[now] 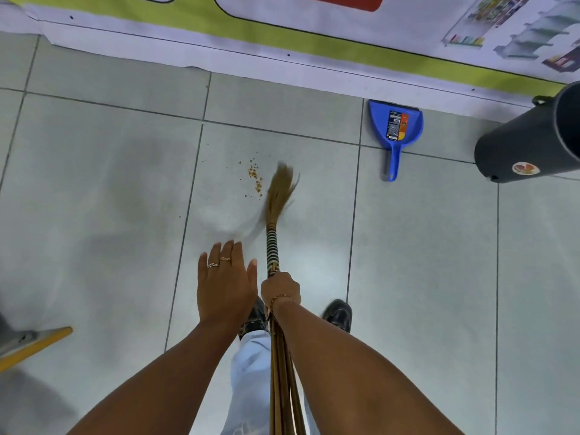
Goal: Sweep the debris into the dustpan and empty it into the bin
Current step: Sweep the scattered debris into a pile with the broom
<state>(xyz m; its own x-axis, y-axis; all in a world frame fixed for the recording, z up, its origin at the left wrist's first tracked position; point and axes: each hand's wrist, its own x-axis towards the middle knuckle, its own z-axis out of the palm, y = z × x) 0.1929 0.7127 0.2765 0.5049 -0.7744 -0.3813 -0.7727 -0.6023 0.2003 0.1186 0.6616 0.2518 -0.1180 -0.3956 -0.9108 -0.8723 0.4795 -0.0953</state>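
My right hand (280, 288) grips a straw broom (272, 246) by its black-and-white banded handle. The blurred bristle head (280, 191) touches the tiled floor just right of a small scatter of orange-brown debris (255, 178). My left hand (224, 282) hovers flat and open beside the broom handle, fingers together, holding nothing. A blue dustpan (396, 125) lies on the floor to the right, near the wall, its handle pointing toward me. A dark cylindrical bin (530, 142) stands at the far right edge.
A banner with a green stripe (282, 29) runs along the base of the wall ahead. A yellow-edged object (34, 342) juts in at the lower left. My two dark shoes (337, 313) stand below the hands on grey floor tiles.
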